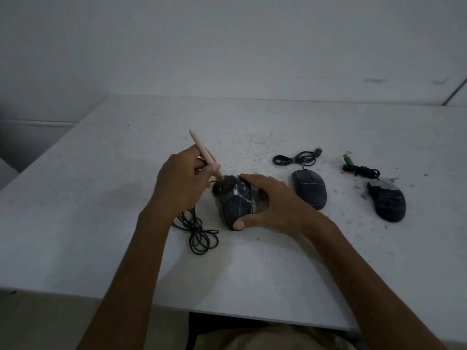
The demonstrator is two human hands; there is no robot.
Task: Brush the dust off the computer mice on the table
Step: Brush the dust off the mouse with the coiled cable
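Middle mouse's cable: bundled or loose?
Bundled: the cable sits gathered in tight loops behind the middle mouse.

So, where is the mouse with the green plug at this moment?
In the head view, the mouse with the green plug lies on the table at the far right, just right of the middle mouse, with its bundled cable behind it.

A pale wall [227, 46] rises behind, with 1 dark strip [454, 93], perhaps trim, at right.

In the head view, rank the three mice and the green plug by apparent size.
1. left mouse, though nearest and partly covered
2. middle mouse and right mouse: look alike, not ranked
3. green plug, smallest
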